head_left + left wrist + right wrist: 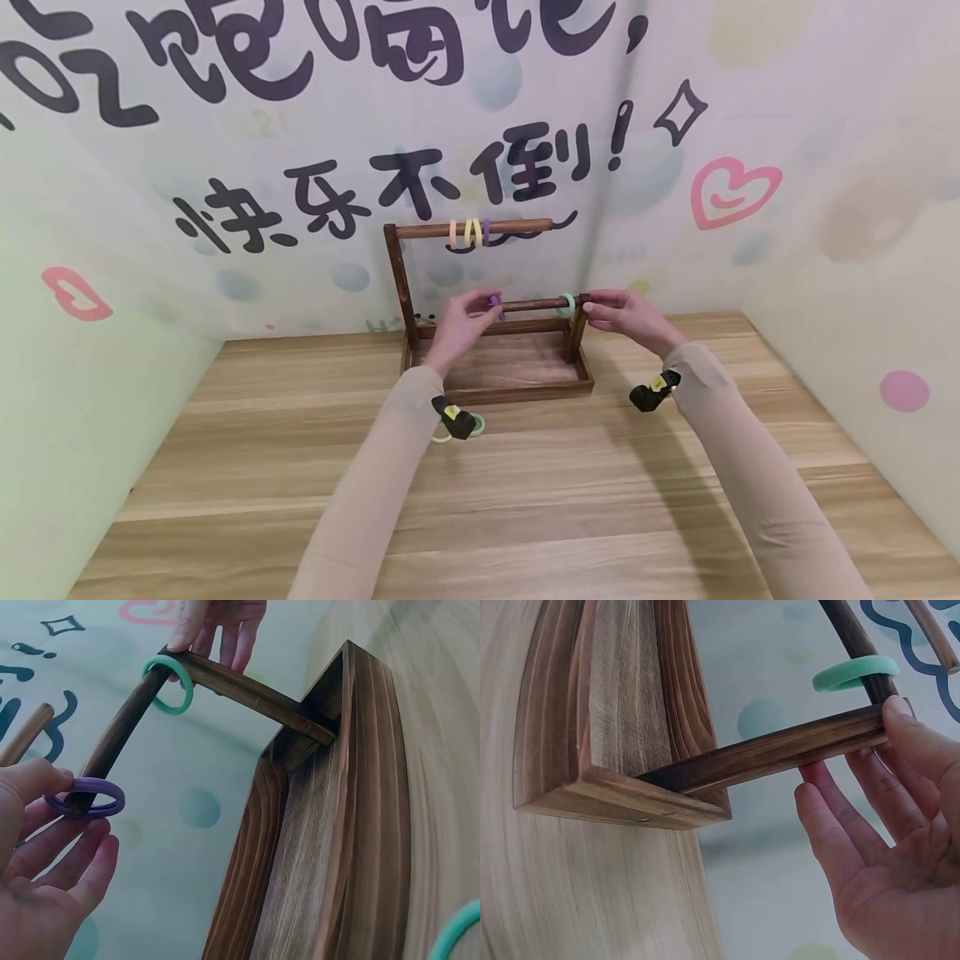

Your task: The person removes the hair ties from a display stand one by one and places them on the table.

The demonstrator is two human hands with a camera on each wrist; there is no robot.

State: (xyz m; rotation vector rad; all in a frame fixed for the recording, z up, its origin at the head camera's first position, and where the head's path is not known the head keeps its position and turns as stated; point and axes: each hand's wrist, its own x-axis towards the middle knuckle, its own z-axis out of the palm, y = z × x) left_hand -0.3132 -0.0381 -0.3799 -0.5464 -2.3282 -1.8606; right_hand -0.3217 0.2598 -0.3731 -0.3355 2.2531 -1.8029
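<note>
With its thumb and fingers, my left hand (pixel 463 323) pinches a purple ring (pixel 97 784) at the free end of the lower wooden rod (pixel 124 727). In the left wrist view this ring loops around the rod's tip. A mint green ring (pixel 847 673) hangs at the rod's other end, beside the short post (pixel 780 746). My right hand (pixel 628 315) holds the top of that post, thumb on the corner and fingertips along the outer side. Both belong to a dark wooden stand with a shallow tray base (pixel 525 390).
On the taller rod (pixel 525 225) behind hang a pink ring (pixel 453 233), two yellow rings (pixel 468 233) and a purple one. A green ring (pixel 480 425) and a pale yellow ring (pixel 441 439) lie on the table before the stand, partly hidden by the left wrist camera. A printed wall stands close behind.
</note>
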